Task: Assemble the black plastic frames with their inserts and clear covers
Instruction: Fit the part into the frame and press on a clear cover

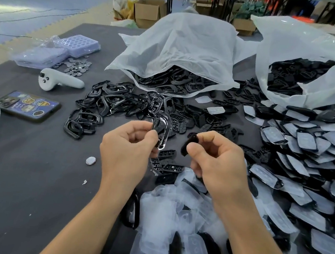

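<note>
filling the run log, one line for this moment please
left hand: holds black frame | right hand: pinches black insert | parts apart, above table

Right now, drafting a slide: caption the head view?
Left hand holds a black frame, right hand pinches a black insert.

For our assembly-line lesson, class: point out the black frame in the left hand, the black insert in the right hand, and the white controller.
black frame (167,135): head view, its right side bar.
black insert (188,145): head view, its middle.
white controller (64,81): head view, its handle.
</note>
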{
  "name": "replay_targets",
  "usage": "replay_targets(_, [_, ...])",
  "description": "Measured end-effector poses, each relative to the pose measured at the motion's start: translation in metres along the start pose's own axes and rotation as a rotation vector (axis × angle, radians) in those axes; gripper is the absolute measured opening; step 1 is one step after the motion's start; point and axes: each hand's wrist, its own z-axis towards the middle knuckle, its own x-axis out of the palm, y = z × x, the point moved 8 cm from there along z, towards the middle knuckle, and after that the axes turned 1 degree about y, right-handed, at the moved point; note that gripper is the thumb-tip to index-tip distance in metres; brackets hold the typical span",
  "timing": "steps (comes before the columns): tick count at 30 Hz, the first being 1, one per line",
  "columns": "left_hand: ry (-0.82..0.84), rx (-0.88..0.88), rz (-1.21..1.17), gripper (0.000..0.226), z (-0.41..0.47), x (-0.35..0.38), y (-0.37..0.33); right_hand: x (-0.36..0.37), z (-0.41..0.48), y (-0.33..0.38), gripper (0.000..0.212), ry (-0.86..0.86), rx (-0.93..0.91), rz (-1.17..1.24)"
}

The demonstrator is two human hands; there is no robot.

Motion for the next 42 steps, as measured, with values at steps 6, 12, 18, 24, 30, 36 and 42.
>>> replay_targets(6, [0.094,-0.021,-0.007,0.01,-0.01,0.018,0.004,0.002,-0.002,0.001,0.022,0.025,-0.013,0.027])
replay_targets(12, [0.117,0.033,0.084,0.014,-0.015,0.025,0.0,0.005,-0.002,0.005,0.027,0.031,-0.062,-0.089])
replay_targets(18, [0.227,0.017,0.007,0.023,-0.015,0.032,0.0,0.002,-0.007,0.008,0.029,-0.046,-0.142,-0.369])
replay_targets(24, [0.332,-0.1,-0.135,0.012,-0.012,0.036,0.004,-0.001,-0.007,0.012,0.025,-0.104,-0.155,-0.385])
replay_targets(30, [0.385,-0.116,-0.141,0.018,-0.015,0.041,0.006,-0.002,-0.008,0.017,0.03,-0.13,-0.187,-0.34])
replay_targets(36, [0.328,-0.165,-0.131,0.015,-0.016,0.04,0.014,0.004,-0.017,0.034,0.035,-0.156,-0.384,-0.631])
replay_targets(42, [0.373,-0.127,-0.102,0.015,-0.015,0.039,0.013,0.006,-0.018,0.035,0.029,-0.166,-0.399,-0.712])
